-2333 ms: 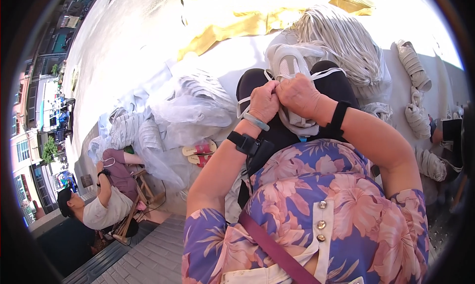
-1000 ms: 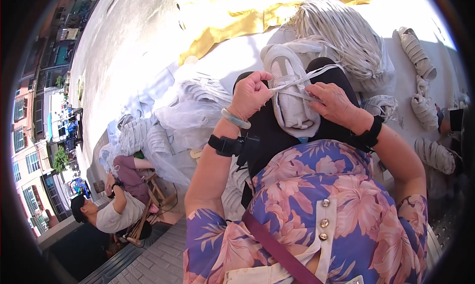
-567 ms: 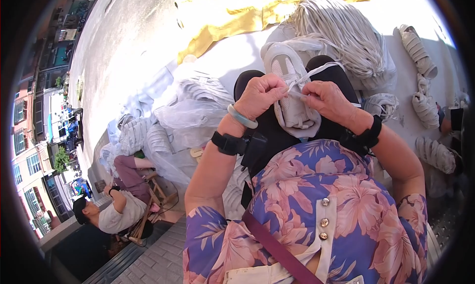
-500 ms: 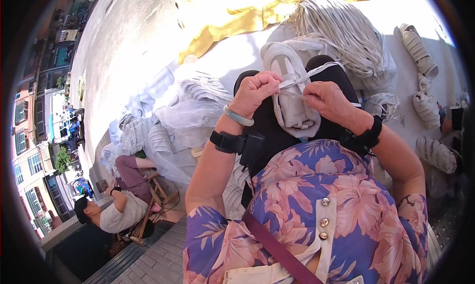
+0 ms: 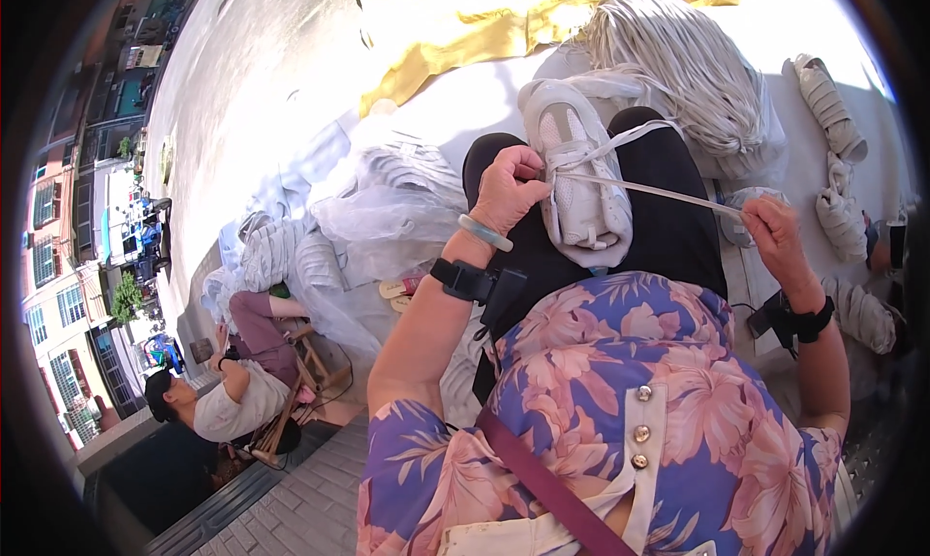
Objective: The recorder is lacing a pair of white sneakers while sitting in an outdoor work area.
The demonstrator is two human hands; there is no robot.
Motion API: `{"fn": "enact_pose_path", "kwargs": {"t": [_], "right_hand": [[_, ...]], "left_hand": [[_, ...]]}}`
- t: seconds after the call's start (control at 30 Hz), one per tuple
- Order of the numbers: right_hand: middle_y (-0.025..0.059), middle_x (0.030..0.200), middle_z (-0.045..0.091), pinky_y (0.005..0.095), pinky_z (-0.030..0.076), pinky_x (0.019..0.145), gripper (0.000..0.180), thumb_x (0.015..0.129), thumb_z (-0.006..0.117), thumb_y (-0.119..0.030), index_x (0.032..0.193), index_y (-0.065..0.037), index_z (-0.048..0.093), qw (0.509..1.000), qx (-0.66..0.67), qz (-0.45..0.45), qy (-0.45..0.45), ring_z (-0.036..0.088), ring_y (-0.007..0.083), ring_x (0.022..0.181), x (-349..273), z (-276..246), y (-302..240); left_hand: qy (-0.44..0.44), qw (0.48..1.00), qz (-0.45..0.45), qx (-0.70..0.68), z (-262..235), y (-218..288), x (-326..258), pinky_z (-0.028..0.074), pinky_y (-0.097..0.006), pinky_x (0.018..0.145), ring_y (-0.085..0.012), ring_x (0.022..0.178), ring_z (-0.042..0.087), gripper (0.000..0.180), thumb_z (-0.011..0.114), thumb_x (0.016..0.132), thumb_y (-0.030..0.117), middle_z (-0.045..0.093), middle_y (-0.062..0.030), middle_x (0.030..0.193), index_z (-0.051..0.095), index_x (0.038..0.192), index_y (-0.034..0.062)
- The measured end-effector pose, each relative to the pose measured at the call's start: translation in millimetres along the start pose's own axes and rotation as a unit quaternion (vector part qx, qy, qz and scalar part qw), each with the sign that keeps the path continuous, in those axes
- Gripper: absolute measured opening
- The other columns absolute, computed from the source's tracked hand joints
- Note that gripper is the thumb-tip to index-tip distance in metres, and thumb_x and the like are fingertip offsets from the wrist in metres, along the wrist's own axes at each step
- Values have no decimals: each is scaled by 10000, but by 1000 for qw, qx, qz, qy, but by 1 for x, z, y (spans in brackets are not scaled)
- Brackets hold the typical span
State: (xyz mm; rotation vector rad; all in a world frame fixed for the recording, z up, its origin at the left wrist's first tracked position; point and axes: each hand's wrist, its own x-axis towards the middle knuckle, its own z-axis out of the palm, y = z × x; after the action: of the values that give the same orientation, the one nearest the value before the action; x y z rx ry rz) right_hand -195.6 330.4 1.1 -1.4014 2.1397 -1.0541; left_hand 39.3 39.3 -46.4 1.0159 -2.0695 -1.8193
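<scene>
A pale grey-white sneaker rests between my thighs, toe pointing away from me. White lace crosses its upper part, and a loose loop of it curves over my right knee. My right hand, out to the right of the shoe, is closed on a white shoelace. That lace runs taut from the eyelets to my fingers. At the shoe's left edge, by the eyelets, my left hand is closed in a pinch. Whether lace or shoe upper lies between those fingertips cannot be made out.
Beyond my right knee lies a large bundle of white laces on plastic. Rows of nested shoes lie at right, more shoes and plastic bags at left. Yellow sacking is spread farther off. Another person sits at lower left.
My right hand has moved away from the shoe to the right, drawing the lace out straight. My left hand has stayed by the eyelets, a little lower.
</scene>
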Motion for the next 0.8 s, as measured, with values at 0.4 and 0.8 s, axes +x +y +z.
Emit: {"fn": "enact_pose_path", "kwargs": {"t": [0.4,0.8], "right_hand": [[133,731,569,376,447,616,511,730,666,-426,957,-36,427,989,21,13,-146,587,328,714,76,95,-40],[210,857,583,433,479,702,329,720,612,-249,892,4,492,993,-80,-12,-88,598,371,815,96,129,-57]], "left_hand": [[84,912,280,288,27,33,-4,397,-381,859,-310,971,510,103,634,688,91,570,-138,1017,635,782,49],[114,843,293,438,49,20,5,346,-454,894,-363,1096,446,115,600,671,156,543,-143,1140,655,726,71]]}}
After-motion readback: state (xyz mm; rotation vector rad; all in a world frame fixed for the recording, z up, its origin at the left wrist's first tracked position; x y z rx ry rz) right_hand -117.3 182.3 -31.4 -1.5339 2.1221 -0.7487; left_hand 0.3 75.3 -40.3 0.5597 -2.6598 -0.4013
